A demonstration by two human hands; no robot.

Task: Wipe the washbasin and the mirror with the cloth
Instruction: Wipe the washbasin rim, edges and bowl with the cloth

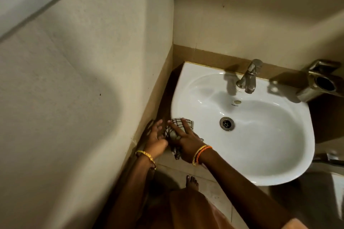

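Both forearms are reaching in from the bottom of the view toward the washbasin's [260,163] near-left rim. The right hand [186,139] is pressing the checked cloth [176,128] onto that rim with its fingers [184,123] laid nearly straight over the fabric. The left hand [156,137] is sitting just beside it, fingers spread and relaxed, touching the cloth's edge. The unwiped bowl and drain [227,123] are lying to the right of the cloth, so the right hand is better placed. At top left, the pale slanted panel is possibly the mirror.
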